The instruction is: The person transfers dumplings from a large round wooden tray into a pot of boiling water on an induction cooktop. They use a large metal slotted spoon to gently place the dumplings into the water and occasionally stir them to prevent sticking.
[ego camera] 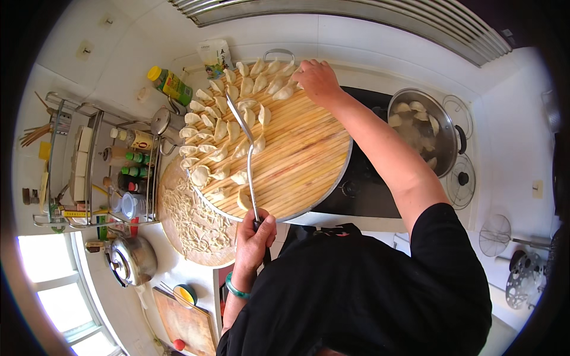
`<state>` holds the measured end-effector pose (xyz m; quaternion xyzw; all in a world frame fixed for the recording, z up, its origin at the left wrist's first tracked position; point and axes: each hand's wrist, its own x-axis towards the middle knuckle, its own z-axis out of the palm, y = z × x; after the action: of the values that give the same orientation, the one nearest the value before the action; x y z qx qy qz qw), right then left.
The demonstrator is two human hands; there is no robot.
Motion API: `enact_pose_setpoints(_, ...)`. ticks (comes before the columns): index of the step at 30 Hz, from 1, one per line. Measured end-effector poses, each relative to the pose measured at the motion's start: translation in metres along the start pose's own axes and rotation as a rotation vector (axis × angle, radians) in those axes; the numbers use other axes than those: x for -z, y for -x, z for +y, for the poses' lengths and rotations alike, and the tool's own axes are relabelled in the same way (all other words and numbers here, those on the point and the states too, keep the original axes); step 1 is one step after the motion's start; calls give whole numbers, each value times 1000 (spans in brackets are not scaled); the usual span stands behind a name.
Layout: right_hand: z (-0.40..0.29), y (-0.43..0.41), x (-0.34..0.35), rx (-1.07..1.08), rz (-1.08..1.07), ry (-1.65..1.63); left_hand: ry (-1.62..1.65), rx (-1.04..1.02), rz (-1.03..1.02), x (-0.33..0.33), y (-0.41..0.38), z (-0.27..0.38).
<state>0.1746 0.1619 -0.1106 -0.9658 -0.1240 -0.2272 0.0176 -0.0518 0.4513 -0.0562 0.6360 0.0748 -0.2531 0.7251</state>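
Note:
My left hand [256, 240] grips the black handle of a long metal kitchen utensil [250, 171]. Its head, seen nearly edge-on so the type is unclear, reaches over the round slatted tray [303, 151]. Rows of uncooked dumplings [220, 129] cover the tray's left and far parts. At its far right rim, my right hand [318, 82] has its fingers curled around a dumpling [299, 84], which they mostly hide. To the right, a steel pot [452, 164] on the black stove [369, 196] holds several dumplings in steaming water.
Beneath the tray's left side, a round board [171, 178] carries cut noodles [200, 227]. A bottle rack [156, 196] and steel kettle [138, 262] stand left. Nearer are a bowl [189, 291] and cutting board [187, 325]. Strainers [495, 236] hang at right.

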Motion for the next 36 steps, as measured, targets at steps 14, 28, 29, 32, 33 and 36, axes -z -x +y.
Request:
enact_pose_setpoints(14, 58, 114, 149, -554, 41, -574, -45, -64, -61, -1, -33, 15)
enact_pose_setpoints(28, 75, 178, 147, -666, -125, -413, -93, -40, -182, -40, -40, 19)
enact_pose_setpoints(29, 63, 166, 158, -647, -73, -430, -94, -36, -163, -38, -38, 19)
enact_pose_setpoints(32, 17, 127, 181, -494, 34, -610, -92, -39, -107, -28, -31, 15)
enact_pose_setpoints(33, 4, 117, 174, -386, 71, -606, -93, -52, -105, -22, -30, 13)
enact_pose_setpoints(36, -39, 91, 128, -143, 8, -613, -29, -63, -83, -11, -24, 12)
